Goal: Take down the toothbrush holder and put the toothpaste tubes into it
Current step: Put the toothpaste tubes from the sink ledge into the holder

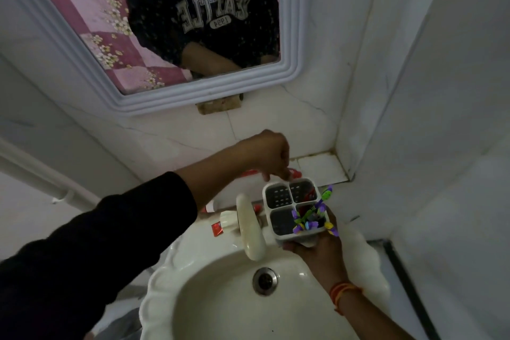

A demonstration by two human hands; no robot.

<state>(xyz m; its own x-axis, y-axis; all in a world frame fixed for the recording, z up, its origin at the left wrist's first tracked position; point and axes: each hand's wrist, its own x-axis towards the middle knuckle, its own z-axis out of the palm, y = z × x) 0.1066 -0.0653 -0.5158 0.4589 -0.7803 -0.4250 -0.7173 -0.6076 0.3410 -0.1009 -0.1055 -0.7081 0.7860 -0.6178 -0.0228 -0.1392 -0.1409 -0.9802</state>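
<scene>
The right hand (317, 246) cups the white four-compartment toothbrush holder (295, 210) from beneath, fingers closed around its base, holding it above the sink (220, 298). The left hand (265, 157) hangs just beyond the holder's far rim, fingers curled downward; whether it pinches the red toothpaste tube (249, 173) lying under it I cannot tell. Purple toothbrushes (311, 215) fill the compartment nearest the right palm. The holder looks like light, rigid plastic, probably slick, so supporting the base seems safest. A tube should be soft; grip it mid-body.
</scene>
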